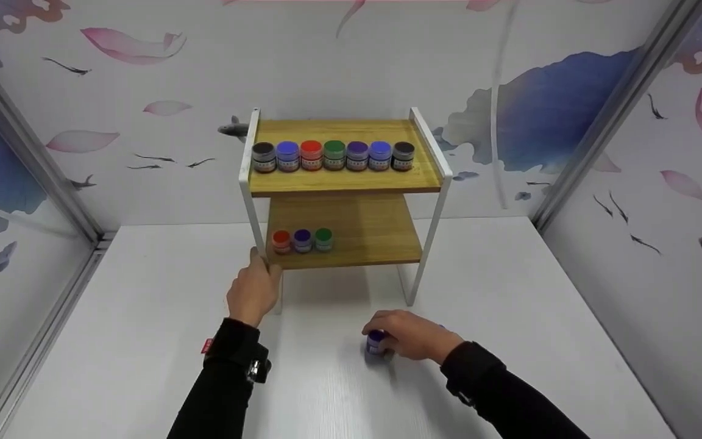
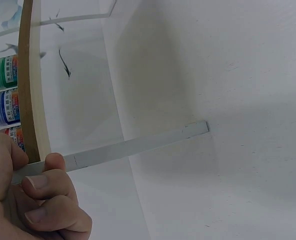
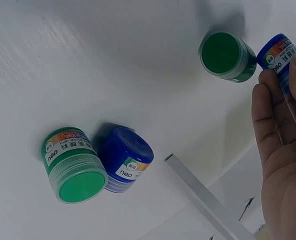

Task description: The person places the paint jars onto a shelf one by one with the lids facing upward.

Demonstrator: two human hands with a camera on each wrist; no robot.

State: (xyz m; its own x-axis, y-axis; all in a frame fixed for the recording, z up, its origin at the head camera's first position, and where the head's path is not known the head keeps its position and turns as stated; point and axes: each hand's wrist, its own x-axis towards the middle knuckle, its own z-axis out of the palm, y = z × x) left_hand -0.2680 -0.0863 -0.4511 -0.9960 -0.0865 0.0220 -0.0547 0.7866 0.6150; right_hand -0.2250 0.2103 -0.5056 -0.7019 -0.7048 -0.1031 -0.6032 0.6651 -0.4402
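My left hand (image 1: 253, 292) grips the white front left leg of a two-tier wooden rack at the lower shelf (image 1: 363, 244); its curled fingers (image 2: 58, 192) show around the leg (image 2: 138, 145) in the left wrist view. My right hand (image 1: 411, 335) pinches a paint jar (image 1: 375, 344) with a dark blue-purple lid, low over the white table in front of the rack. In the right wrist view this blue jar (image 3: 280, 55) is between thumb and fingers, beside a green jar (image 3: 225, 57). Another green jar (image 3: 73, 165) and a blue jar (image 3: 125, 157) touch each other on the table.
Several paint jars with black, blue, red, green and purple lids stand in a row on the upper shelf (image 1: 339, 182). A red jar (image 1: 281, 242), a purple jar (image 1: 303, 241) and a green jar (image 1: 324, 240) stand at the lower shelf's left. Patterned walls enclose the table (image 1: 144, 341).
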